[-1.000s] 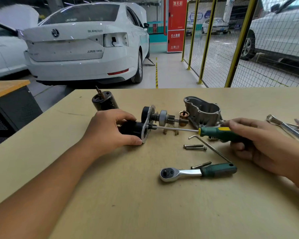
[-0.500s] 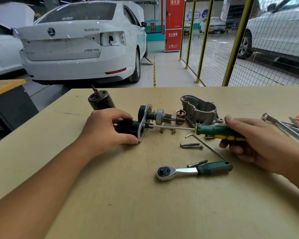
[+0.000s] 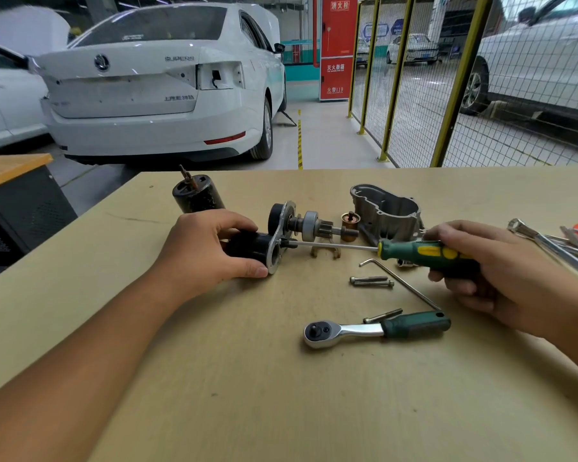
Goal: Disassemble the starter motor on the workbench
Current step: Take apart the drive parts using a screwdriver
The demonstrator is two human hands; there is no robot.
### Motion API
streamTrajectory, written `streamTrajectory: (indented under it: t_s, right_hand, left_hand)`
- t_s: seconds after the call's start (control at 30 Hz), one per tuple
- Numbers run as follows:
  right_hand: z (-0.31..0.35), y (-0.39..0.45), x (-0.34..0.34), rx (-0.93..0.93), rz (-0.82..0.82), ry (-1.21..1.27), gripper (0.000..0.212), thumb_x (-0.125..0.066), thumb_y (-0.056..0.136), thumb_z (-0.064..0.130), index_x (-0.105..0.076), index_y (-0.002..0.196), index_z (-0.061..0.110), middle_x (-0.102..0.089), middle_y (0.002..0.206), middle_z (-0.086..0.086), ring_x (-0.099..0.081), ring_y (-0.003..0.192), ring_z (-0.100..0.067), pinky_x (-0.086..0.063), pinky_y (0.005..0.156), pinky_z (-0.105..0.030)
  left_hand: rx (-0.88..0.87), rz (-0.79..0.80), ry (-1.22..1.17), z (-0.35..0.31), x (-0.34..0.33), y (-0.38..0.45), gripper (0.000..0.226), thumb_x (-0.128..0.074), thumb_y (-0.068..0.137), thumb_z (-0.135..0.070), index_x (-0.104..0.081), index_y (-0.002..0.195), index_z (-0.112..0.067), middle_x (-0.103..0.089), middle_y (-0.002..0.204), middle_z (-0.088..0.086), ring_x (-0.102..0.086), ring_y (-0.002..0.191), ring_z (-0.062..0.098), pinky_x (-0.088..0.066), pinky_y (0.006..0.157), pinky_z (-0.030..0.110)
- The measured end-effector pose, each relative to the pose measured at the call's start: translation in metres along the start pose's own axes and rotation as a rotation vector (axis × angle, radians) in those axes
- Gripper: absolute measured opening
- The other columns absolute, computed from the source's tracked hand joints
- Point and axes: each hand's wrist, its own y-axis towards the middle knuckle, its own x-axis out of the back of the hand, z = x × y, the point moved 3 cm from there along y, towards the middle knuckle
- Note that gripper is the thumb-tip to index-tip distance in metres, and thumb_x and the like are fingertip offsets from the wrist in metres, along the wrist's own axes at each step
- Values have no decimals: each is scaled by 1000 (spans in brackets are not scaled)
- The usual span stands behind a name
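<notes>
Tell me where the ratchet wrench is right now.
In the head view, the ratchet wrench lies on the workbench nearest the camera, below the two bolts and the right hand.

You face a garage bay with a grey concrete floor (image 3: 317, 141) and a white car (image 3: 154, 88) parked ahead. To your right runs a yellow-posted mesh fence (image 3: 414, 95); a red cabinet (image 3: 337, 48) stands behind.
</notes>
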Motion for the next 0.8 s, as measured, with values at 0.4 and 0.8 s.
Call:
streamTrajectory:
  t_s: [0.4, 0.8]
  right_hand:
    - [-2, 2, 1, -23, 21, 56, 42, -73, 76, 40, -70, 107, 12, -69, 85, -22, -42, 48, -16, -34, 38, -21]
    - [-5, 4, 3, 5, 15, 72, 37, -75, 75, 37, -70, 107, 18, -69, 86, -24, -43, 47, -17, -34, 40, -21]
  left_hand:
    - [14, 1, -6, -3, 1, -2, 61, -104, 44, -33, -74, 96, -44, -74, 97, -20, -69, 100, -2, -59, 93, 41]
    - [17, 6, -3, -1, -1, -1, 61, -104, 45, -35, -76, 98, -43, -75, 97, -19, -69, 99, -3, -60, 93, 40]
